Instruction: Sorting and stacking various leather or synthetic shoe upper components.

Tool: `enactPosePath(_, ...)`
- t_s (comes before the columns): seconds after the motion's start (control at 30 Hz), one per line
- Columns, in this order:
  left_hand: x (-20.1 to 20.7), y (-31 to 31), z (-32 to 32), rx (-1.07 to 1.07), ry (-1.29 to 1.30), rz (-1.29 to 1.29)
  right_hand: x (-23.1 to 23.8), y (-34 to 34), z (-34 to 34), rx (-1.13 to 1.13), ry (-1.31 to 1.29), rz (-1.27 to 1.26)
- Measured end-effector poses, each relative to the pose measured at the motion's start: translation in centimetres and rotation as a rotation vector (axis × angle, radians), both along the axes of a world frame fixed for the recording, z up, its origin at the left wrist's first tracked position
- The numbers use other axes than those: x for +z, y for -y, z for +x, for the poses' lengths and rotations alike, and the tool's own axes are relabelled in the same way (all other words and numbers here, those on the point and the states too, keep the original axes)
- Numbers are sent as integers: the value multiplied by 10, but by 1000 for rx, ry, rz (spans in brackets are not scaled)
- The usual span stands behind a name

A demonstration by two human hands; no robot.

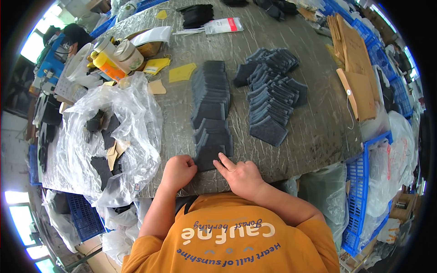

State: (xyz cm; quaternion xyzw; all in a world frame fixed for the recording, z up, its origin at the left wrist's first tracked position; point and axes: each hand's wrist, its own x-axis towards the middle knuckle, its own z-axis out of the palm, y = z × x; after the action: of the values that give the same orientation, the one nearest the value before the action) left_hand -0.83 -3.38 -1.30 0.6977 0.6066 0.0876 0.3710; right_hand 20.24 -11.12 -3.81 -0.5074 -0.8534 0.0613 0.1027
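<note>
In front of me on the table, a column of overlapping dark grey fabric pieces (210, 100) runs away from my body. The nearest piece (208, 157) lies at its near end. At that piece's left corner is my left hand (179, 173), closed, thumb and fingers pinched at the edge. My right hand (240, 176) rests on the right side of the same piece. Its index and middle fingers are stretched out over the cloth, and the other fingers are curled. To the right, a second group of fanned, overlapping grey fabric pieces (271, 98) lies on the table.
A clear plastic bag with dark scraps (109, 136) lies to the left. Behind it stand a yellow bottle (107, 66) and white jars (128, 55). Yellow pieces (182, 72) and black bundles (196, 16) lie farther back. Brown cardboard (357, 91) and blue crates (357, 200) edge the right side.
</note>
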Motion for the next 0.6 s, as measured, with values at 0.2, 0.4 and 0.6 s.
enactPosePath(0.2, 0, -9, -1, -124, -73, -15, 13, -11, -12, 63, 141, 9)
enactPosePath(0.4, -4, 3, -3, -48, -5, 35, 15, -29, -19, 64, 145, -146)
enactPosePath(0.6, -14, 20, -4, 86, 338, 275, 19, -40, -3, -287, -525, -102)
